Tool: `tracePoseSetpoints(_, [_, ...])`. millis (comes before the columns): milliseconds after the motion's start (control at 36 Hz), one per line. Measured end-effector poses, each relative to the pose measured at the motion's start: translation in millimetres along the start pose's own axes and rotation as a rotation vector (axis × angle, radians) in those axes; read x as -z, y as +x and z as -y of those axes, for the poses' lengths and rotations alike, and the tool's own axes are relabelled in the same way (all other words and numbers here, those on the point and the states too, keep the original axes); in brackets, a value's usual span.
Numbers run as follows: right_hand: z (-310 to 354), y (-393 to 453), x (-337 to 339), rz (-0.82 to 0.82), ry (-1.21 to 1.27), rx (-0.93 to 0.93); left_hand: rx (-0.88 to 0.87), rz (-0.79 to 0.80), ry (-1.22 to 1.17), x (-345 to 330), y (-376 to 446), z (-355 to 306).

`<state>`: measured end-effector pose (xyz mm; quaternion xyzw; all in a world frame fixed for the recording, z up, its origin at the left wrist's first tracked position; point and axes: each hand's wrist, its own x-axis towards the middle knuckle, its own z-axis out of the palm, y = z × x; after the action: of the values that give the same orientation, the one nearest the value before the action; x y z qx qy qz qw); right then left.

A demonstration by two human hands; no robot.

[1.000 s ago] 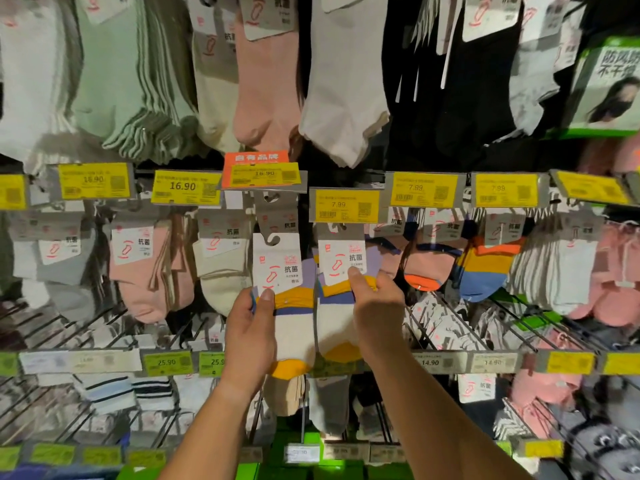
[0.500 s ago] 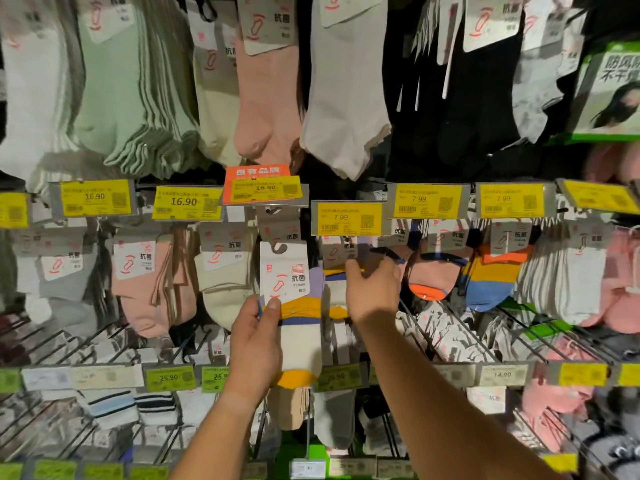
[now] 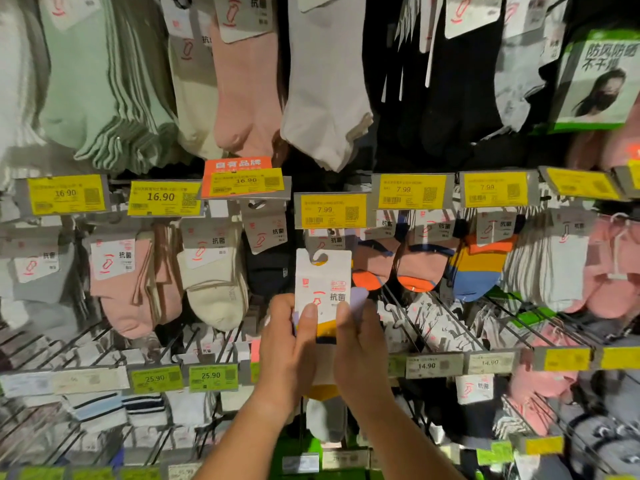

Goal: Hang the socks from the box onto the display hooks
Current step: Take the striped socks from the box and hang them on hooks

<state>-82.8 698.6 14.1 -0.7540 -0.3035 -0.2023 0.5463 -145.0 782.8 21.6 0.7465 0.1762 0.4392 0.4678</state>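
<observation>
A pair of white, yellow and lilac socks with a white card header is held upright in front of the rack. My left hand grips its left side, thumb on the card. My right hand grips its right side, thumb on the card too. The card's hook cut-out sits just below the display hook under the yellow 7.99 price tag, where another carded pair hangs. The socks' lower part is hidden behind my hands. The box is out of view.
Rows of hanging socks fill the wall: pink and cream pairs on the left, orange and blue ones on the right, long socks above. Bare wire hooks jut out lower right. Price tags line each rail.
My right hand left the pair on the hook and came down onto the pair in my left hand. Both hands have moved that pair rightward, under the 7.99 hook.
</observation>
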Motion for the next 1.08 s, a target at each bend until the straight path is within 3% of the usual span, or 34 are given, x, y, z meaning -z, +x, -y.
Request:
tracePoseSetpoints(111, [4, 23, 3, -0.128, -0.072, 0.144, -0.047, -0.038, -0.023, -7, 12, -17])
tracePoseSetpoints(139, [9, 29, 5, -0.096, 0.055, 0.111, -0.067, -0.042, -0.009, -8, 15, -21])
tracePoseSetpoints(194, [-1, 38, 1, -0.088, -0.08, 0.272, -0.099, -0.034, 0.0, -9, 21, -27])
tracePoseSetpoints(278, [2, 52, 5, -0.014, -0.215, 0.245, -0.093, 0.002, 0.004, -11, 28, -29])
tracePoseSetpoints(389, [-6, 48, 3, -0.022, -0.103, 0.087, -0.02, 0.033, 0.009, -15, 27, -19])
tracePoseSetpoints(472, [-7, 44, 1, 0.059, -0.203, 0.149, 0.026, 0.031, 0.01, -16, 25, -16])
tracePoseSetpoints(583, [-19, 61, -13, -0.028, -0.348, 0.263, 0.066, 0.029, 0.099, -19, 39, -17])
tracePoseSetpoints(639, [-14, 77, -15, -0.03, -0.347, 0.165, 0.124, 0.057, 0.198, -23, 55, -15])
tracePoseSetpoints(694, [-16, 93, -23, 0.087, -0.388, -0.026, 0.177, 0.099, 0.304, -28, 74, -10])
tracePoseSetpoints(806, [-22, 113, -38, 0.312, -0.411, -0.142, 0.293, 0.16, 0.414, -39, 105, 6])
tracePoseSetpoints(889, [-19, 117, -40, 0.343, -0.249, -0.352, 0.332, 0.157, 0.411, -43, 114, 12])
tracePoseSetpoints(1028, [-21, 119, -42, 0.43, -0.385, -0.295, 0.342, 0.177, 0.435, -41, 112, 19])
tracePoseSetpoints(1083, [-25, 118, -44, 0.418, -0.327, -0.315, 0.346, 0.163, 0.468, -37, 105, 19])
